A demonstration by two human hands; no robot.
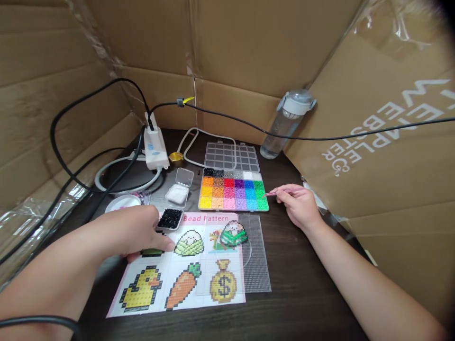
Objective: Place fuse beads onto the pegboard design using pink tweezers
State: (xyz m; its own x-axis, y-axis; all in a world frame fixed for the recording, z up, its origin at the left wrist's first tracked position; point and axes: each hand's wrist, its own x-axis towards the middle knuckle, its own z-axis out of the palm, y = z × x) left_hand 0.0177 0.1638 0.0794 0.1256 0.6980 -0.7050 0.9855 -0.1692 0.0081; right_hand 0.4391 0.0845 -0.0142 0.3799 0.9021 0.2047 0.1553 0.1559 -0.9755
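Observation:
My right hand (300, 203) grips a pair of pink tweezers (280, 190), whose tips reach the green beads at the right edge of the bead box (269, 207). Its lid lies folded back behind it. Over the bead pattern sheet (117, 303), my left hand (145, 232) rests palm down, fingers apart, beside the rice ball picture (189, 242); some of its fingers are hidden. Close to it sits a small case of black beads (170, 219). A partly filled bead rice ball (233, 234), white and green with a dark outline, lies on the clear pegboard (258, 265).
Behind stand an open case of white beads (177, 194), a white dish (122, 203), a gold cup (176, 158) and a power strip (155, 149). A water bottle (286, 123) leans at the back right. Black cables cross the space, and cardboard walls (234, 52) enclose the table.

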